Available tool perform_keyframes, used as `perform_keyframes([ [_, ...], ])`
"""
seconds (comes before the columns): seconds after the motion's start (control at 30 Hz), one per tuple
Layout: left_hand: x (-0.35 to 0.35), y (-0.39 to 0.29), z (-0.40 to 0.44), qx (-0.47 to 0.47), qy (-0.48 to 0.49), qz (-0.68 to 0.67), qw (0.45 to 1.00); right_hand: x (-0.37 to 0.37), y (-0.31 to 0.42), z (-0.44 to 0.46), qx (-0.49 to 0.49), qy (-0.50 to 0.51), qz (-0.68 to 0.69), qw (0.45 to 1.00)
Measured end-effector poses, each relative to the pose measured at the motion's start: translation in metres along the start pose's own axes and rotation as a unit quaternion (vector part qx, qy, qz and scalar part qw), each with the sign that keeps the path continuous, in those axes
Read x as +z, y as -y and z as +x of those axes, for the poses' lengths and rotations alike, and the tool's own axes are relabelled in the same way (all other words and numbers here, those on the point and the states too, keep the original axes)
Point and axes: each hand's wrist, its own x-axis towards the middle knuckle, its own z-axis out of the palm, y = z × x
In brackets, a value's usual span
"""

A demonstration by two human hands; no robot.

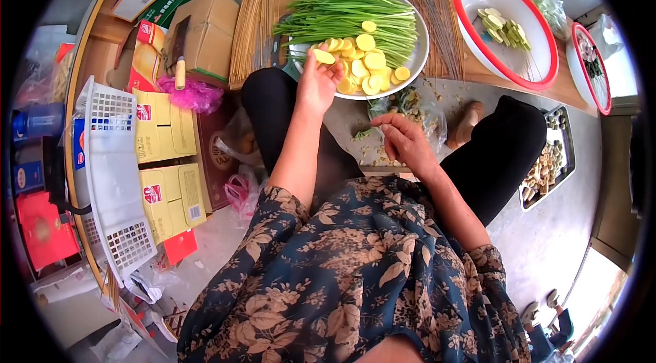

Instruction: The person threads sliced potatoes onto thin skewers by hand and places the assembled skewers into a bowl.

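Observation:
My left hand (318, 84) pinches a round yellow potato slice (323, 56) between thumb and fingers, over the near-left rim of a white basin (425, 49). A heap of potato slices (372, 62) lies in that basin, in front of a thick bundle of long green chives (355, 18). My right hand (408, 143) hangs apart from the basin, above the floor between my knees. Its fingers are curled with thumb and forefinger close together; whatever they hold, if anything, is too thin to make out.
Thin skewers (439, 28) and bamboo sticks (256, 21) lie on the wooden table. A red-rimmed bowl (471, 56) holds green-edged slices. Cartons (212, 35), a knife (180, 56) and a white plastic basket (113, 172) stand left. A dark tray (547, 158) of brownish pieces is on the floor.

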Motion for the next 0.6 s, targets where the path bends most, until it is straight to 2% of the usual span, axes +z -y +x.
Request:
perform_keyframes([
  [0.03,0.004,0.001,0.0,0.001,0.001,0.0,1.0,0.003,0.004,-0.004,-0.007,0.012,-0.006,1.0],
  [0.1,0.01,0.004,-0.001,-0.019,0.017,-0.136,0.99,0.007,0.009,-0.01,-0.014,0.024,-0.012,1.0],
  [0.3,0.008,0.016,0.001,-0.022,0.077,-0.187,0.979,0.015,0.01,-0.02,-0.03,0.009,-0.046,0.998],
  [0.6,0.011,0.017,-0.001,-0.029,0.099,-0.194,0.975,0.016,0.007,-0.02,0.018,-0.003,0.015,1.0],
])
